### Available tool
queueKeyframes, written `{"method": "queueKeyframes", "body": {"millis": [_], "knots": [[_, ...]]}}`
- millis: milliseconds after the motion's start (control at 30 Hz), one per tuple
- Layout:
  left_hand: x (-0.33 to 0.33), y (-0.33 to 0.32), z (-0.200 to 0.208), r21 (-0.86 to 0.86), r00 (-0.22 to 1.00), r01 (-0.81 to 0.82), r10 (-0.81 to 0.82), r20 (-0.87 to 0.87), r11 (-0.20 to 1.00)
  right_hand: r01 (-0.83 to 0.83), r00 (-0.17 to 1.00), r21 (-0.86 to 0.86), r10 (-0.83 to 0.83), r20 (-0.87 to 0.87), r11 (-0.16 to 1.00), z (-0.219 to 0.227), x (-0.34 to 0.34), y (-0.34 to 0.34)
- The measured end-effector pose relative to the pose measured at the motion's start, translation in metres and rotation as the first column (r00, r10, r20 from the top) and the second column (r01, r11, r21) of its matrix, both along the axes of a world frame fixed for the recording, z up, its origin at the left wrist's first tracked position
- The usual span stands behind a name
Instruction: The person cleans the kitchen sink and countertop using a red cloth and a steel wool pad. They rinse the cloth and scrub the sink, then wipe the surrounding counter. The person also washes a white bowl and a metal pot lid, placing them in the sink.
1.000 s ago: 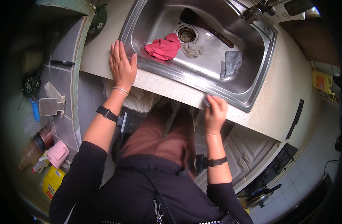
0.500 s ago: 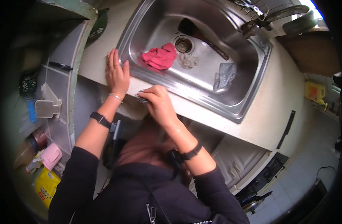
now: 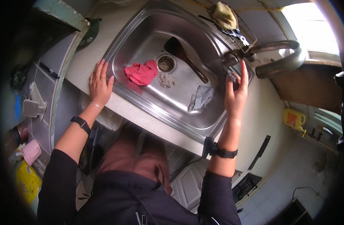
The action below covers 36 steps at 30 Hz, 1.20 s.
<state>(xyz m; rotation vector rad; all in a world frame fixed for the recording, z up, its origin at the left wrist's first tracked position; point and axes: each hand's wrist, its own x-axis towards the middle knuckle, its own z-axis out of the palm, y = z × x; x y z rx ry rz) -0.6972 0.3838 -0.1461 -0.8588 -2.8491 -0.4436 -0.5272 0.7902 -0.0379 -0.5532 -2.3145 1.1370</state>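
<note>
My left hand (image 3: 100,84) lies flat on the counter at the sink's left front corner, fingers stretched out and holding nothing. Over the right rim of the steel sink (image 3: 168,122), close to the faucet (image 3: 279,56), is my right hand (image 3: 236,97). A dark steel wool scrubber (image 3: 229,74) sits between its thumb and fingers, with one finger stretched out. In the basin are a red cloth (image 3: 142,72), a pale crumpled rag (image 3: 166,80) by the drain (image 3: 166,64), a grey scouring cloth (image 3: 202,98) and a dark spatula (image 3: 185,56).
Behind the sink a wire rack (image 3: 237,32) holds a yellowish sponge (image 3: 224,15). A yellow jug (image 3: 294,120) stands far right. A black strip (image 3: 259,152) lies on the right counter. Tiled wall with a white holder (image 3: 33,108) borders the left side.
My right hand has moved from the counter's front edge, across the sink to its right rim near the faucet, carrying the scrubber. My left hand stays on the counter. The view has shifted.
</note>
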Motion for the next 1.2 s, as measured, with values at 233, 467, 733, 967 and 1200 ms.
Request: {"method": "queueKeyframes", "body": {"millis": [233,467,733,967,1200], "knots": [[-0.001,0.000,0.002,0.027,1.000,0.009,-0.008,-0.018,1.000,-0.178,0.966,-0.023,0.179,0.184,0.984,-0.007,-0.003,-0.008],[0.001,0.003,0.003,-0.013,1.000,-0.025,0.025,-0.019,1.000,0.133,0.953,-0.553,0.048,0.300,0.822,-0.038,0.054,-0.048],[0.001,0.004,0.004,0.020,1.000,-0.020,0.020,-0.008,1.000,0.146,0.987,-0.964,-0.038,0.158,-0.224,-0.089,0.013,-0.087],[0.000,0.003,0.005,0.007,0.999,-0.038,0.038,-0.008,0.999,-0.007,0.994,-0.941,-0.102,0.029,-0.339,-0.095,-0.015,-0.077],[0.000,0.002,0.004,0.045,0.999,-0.023,0.025,-0.031,0.999,0.101,0.985,-0.908,-0.086,0.148,-0.406,-0.105,-0.009,-0.085]]}}
